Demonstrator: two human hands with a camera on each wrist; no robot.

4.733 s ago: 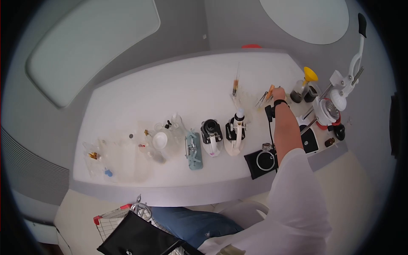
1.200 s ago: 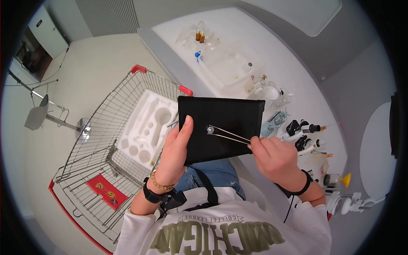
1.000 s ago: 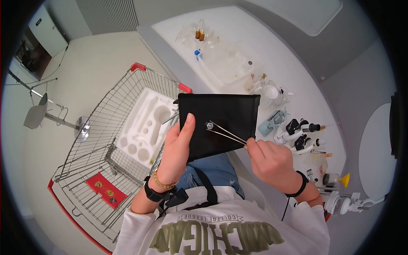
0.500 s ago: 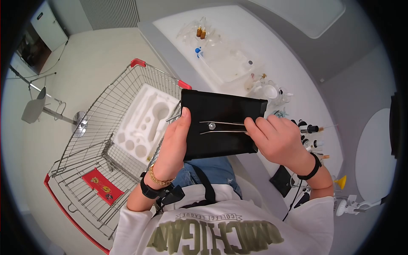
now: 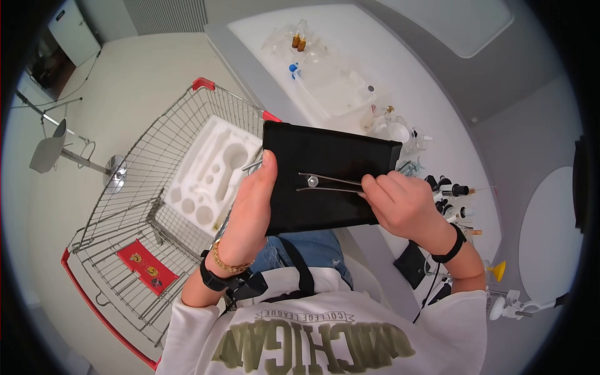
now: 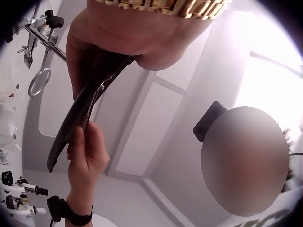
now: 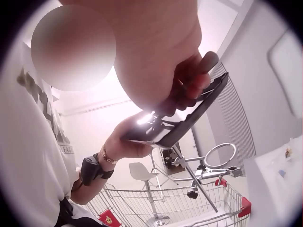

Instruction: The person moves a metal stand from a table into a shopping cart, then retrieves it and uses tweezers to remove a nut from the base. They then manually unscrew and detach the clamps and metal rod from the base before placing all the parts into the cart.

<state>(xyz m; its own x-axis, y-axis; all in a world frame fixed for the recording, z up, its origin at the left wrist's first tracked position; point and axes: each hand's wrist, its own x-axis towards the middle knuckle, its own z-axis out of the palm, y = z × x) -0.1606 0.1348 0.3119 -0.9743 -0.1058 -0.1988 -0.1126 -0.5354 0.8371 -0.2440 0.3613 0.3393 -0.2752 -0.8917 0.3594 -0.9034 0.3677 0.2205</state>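
Observation:
My left hand (image 5: 247, 209) grips the left edge of a black rectangular stand base (image 5: 337, 147), thumb on the face turned up. Near the middle of that face is a metal hex nut (image 5: 313, 181). With my right hand (image 5: 403, 206) I pinch metal tweezers (image 5: 332, 179) by their joined end. Their two arms straddle the nut, with the tips reaching a little past it. On the far side of the base, the right wrist view shows the stand's metal rod (image 7: 191, 175), with a ring (image 7: 234, 152) and a clamp (image 7: 220, 171) on it.
A wire shopping cart (image 5: 147, 187) with a white foam insert (image 5: 199, 169) stands at left. The bench (image 5: 406, 69) holds amber bottles (image 5: 299, 42), clear labware, microscopes (image 5: 451, 187), a black pouch (image 5: 410, 265) and a yellow funnel (image 5: 497, 270).
My right hand, first reaching over the bench, now holds tweezers at the base. The arms have slid from ending at the nut to straddling it, and the base has tilted slightly.

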